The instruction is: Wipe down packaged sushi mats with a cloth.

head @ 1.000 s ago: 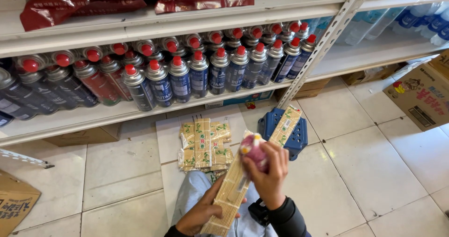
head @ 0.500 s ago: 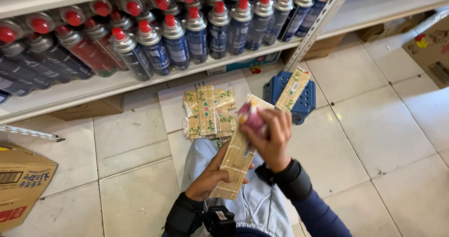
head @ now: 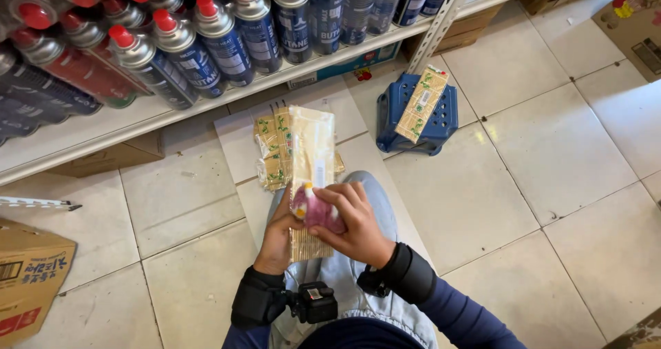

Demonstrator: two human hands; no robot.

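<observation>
Fingers of your right hand (head: 354,225) curl closed around a pink labelling tool (head: 315,210), pressing it onto the bamboo mat packet (head: 311,157). Your left hand (head: 279,235) grips the packet's lower end from beneath, over your knee; more packets (head: 270,152) lie on the floor just beyond.

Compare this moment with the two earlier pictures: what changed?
The long wrapped pack swung from slanting to nearly upright. The right hand with the pink tool slid from its top end down to its lower part. The left hand still holds it; floor packs and stool unchanged.
</observation>
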